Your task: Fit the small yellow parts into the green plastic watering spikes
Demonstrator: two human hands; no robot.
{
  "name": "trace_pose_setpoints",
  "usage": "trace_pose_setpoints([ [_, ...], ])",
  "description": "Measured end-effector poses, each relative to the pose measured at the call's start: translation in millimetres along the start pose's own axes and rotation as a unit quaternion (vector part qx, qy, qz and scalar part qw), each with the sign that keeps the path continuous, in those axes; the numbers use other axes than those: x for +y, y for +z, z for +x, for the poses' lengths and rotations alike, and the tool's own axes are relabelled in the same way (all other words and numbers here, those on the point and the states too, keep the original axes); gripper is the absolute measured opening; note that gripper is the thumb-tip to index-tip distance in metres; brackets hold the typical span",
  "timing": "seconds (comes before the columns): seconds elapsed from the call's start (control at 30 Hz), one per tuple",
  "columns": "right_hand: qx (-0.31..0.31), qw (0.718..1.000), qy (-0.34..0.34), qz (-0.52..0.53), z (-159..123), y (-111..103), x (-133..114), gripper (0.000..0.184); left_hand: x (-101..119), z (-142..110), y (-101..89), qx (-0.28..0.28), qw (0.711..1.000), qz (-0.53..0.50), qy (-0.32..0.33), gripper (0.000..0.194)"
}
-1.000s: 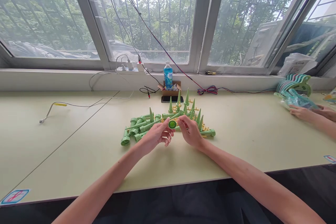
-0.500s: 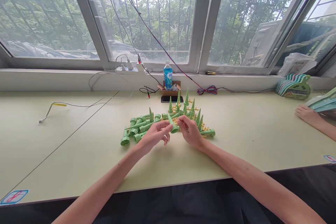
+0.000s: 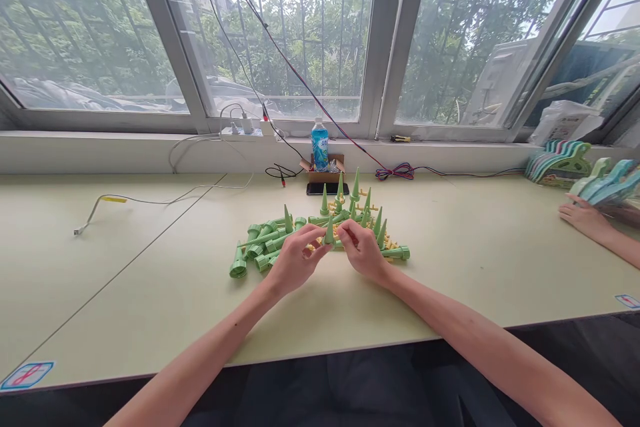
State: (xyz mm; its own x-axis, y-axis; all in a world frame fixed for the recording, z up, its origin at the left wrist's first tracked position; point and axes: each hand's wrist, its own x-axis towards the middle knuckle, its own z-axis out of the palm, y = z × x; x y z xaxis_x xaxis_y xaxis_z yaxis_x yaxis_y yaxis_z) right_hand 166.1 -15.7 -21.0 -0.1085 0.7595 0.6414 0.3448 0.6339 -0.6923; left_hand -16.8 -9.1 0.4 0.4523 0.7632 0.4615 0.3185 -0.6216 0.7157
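Note:
My left hand point(image 3: 300, 257) pinches a green plastic watering spike point(image 3: 329, 232) between thumb and fingers, its pointed end up. Close beside it on the right, my right hand point(image 3: 363, 250) is closed with its fingertips together near the spike. What those fingertips hold, if anything, is too small to make out. Behind both hands lies a pile of green spikes point(image 3: 267, 237), some on their sides. More spikes point(image 3: 356, 183) stand upright at the back, several with small yellow valve pieces point(image 3: 373, 207). Loose yellow pieces point(image 3: 391, 245) lie among them, partly hidden by my right hand.
A blue-liquid bottle point(image 3: 320, 143) stands in a small cardboard box point(image 3: 325, 177), with a black phone point(image 3: 327, 189) before it. Cables point(image 3: 397, 172) run along the back. At right, another person's hand point(image 3: 587, 220) touches green and blue plastic pieces point(image 3: 607, 183) near stacked ones point(image 3: 560, 167).
The spike in my left hand has turned from leaning, base towards me, to upright, and my left fingers have shifted round it. My right hand stays put. The other person's plastic pieces have shifted.

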Motion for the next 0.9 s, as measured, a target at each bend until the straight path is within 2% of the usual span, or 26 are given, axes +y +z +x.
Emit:
trace_pose_setpoints([
  [0.2,0.001,1.000,0.002,-0.007,0,0,-2,0.023,0,1,0.4,0.002,1.000,0.011,-0.004,0.020],
  [0.37,0.015,1.000,0.000,-0.020,-1,1,-3,0.023,4,3,0.6,-0.002,0.995,-0.068,-0.071,0.031],
  [0.67,0.037,0.999,-0.016,-0.031,-1,1,1,0.024,13,8,-5.5,-0.025,0.940,-0.261,-0.220,0.049],
  [0.9,0.026,0.998,-0.053,-0.032,-2,1,-2,0.022,10,8,-6.9,-0.115,0.907,-0.301,-0.270,0.055],
])
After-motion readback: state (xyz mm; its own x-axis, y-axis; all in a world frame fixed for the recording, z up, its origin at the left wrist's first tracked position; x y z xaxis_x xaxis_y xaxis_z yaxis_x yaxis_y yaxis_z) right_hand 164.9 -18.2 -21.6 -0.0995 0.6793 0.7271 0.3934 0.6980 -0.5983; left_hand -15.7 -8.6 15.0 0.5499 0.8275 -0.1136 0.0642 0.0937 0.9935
